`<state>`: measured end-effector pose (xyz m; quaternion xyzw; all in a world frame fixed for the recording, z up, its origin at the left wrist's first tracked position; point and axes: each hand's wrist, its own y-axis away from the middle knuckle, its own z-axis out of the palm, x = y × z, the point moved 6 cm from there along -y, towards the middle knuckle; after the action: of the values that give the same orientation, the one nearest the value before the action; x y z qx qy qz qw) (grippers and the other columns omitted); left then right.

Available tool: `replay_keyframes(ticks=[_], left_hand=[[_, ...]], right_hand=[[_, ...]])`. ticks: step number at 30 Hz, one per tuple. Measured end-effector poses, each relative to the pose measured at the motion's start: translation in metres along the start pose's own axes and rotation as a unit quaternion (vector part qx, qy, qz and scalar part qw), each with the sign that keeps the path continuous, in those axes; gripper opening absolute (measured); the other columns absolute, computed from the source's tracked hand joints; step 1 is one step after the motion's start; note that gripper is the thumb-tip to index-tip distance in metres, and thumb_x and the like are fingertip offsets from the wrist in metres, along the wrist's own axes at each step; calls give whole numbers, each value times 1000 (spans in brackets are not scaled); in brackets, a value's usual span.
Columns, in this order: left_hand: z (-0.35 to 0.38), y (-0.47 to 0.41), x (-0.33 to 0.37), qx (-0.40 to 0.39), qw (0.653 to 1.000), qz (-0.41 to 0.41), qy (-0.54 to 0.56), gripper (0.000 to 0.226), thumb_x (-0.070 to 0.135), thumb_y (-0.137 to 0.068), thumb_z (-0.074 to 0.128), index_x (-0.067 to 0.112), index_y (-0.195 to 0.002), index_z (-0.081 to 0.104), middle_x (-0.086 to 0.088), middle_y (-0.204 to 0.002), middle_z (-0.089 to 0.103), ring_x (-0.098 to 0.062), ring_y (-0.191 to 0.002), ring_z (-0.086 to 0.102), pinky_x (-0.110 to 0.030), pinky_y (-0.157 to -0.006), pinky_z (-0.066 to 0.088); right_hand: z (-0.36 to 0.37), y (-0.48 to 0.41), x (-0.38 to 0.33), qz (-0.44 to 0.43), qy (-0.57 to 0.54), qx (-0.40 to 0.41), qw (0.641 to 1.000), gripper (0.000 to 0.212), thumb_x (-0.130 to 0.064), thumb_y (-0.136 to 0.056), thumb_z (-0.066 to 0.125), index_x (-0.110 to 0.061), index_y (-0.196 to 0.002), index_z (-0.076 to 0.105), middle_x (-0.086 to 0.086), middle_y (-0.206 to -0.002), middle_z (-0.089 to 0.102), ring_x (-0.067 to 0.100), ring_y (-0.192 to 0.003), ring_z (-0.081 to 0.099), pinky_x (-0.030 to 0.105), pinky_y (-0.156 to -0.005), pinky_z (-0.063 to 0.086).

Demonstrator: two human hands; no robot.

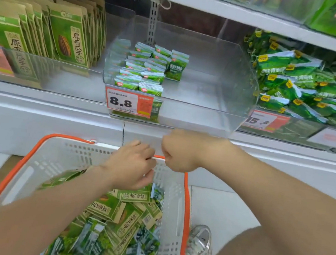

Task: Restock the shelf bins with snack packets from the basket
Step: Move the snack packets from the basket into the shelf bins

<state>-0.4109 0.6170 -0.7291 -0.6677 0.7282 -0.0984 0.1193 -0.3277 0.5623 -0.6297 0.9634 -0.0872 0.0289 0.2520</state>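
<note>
A white basket with an orange rim (187,197) sits on the floor below me, holding several green and kraft-coloured snack packets (129,214). My left hand (131,165) reaches into its far end with curled fingers. Its fingertips are right at a small blue-white packet (155,190), but a grip does not show. My right hand (178,152) is a fist above the basket's far rim, with nothing visible in it. The clear middle shelf bin (218,113) holds two neat rows of small green packets (145,70) on its left side. The bin's right side is bare.
Upright kraft and green packets (68,33) fill the left bin. The right bin is heaped with green bags (297,89). An 8.8 price tag (127,102) hangs on the middle bin. A white shelf ledge (45,114) juts out between bins and basket. My shoe (199,246) is beside the basket.
</note>
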Motion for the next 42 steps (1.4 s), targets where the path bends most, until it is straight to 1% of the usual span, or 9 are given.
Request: replay_keyframes(ticks=[5,8,11,15,22,28,33,37,42], left_hand=[[91,24,6,-345,922,-128,121,28,30,-99,50,19,-121,64,-3,-115,67,-23,-102,64,-42,-92,55],[134,38,17,-409,847,-227,251,40,27,-106,49,17,-145,48,-10,-136,62,-28,-118,61,-34,-91,48],[165,40,29,-426,791,-280,338,46,22,-109,46,17,-154,38,-15,-143,58,-35,-122,60,-30,-81,42],[187,32,37,-417,763,-302,391,53,14,-107,43,22,-159,35,-10,-152,47,-23,-101,61,-25,-66,45],[191,13,38,-355,796,-296,390,50,0,-100,48,17,-145,58,-8,-149,53,-26,-130,55,-31,-100,48],[158,11,21,-183,836,-353,378,6,23,-89,81,23,-86,75,11,-89,72,-6,-80,64,-30,-81,58],[104,-6,8,-94,810,-382,434,29,23,-83,79,21,-66,56,10,-62,56,-6,-59,55,-21,-60,44],[46,-19,0,-45,760,-392,516,9,15,-84,74,20,-86,66,6,-73,58,-11,-61,62,-21,-56,51],[-34,-16,-6,58,702,-431,563,26,5,-89,65,15,-69,78,-1,-65,73,-18,-59,69,-32,-60,59]], right_hand=[[38,-11,-5,-30,31,-91,995,25,-11,-97,49,-14,-73,50,3,-74,51,18,-58,46,28,-49,35],[44,-19,-9,-45,40,-91,994,12,-13,-99,48,-11,-92,58,3,-83,56,16,-61,48,28,-50,37],[48,-26,-9,-44,42,-95,994,26,-10,-100,46,-16,-75,44,3,-78,50,16,-60,43,29,-51,37],[51,-34,-10,-39,51,-100,993,17,-11,-101,46,-14,-84,46,1,-82,48,15,-60,45,29,-50,37],[48,-44,-15,-48,47,-95,993,9,-13,-98,51,-13,-99,60,3,-83,53,19,-62,52,31,-52,42],[34,-43,-8,-32,37,-96,994,29,-10,-98,50,-14,-70,44,4,-75,48,22,-61,44,31,-56,38],[8,-28,-1,-21,38,-87,995,29,-10,-97,51,-13,-70,44,5,-71,45,23,-59,40,31,-57,34],[-3,-10,4,-9,13,-88,996,12,-15,-96,55,-9,-97,66,9,-91,65,29,-78,62,31,-61,45],[-9,9,7,6,-93,-87,992,49,-58,-88,73,-14,-69,60,-6,-49,63,21,-62,70,30,-61,57]])
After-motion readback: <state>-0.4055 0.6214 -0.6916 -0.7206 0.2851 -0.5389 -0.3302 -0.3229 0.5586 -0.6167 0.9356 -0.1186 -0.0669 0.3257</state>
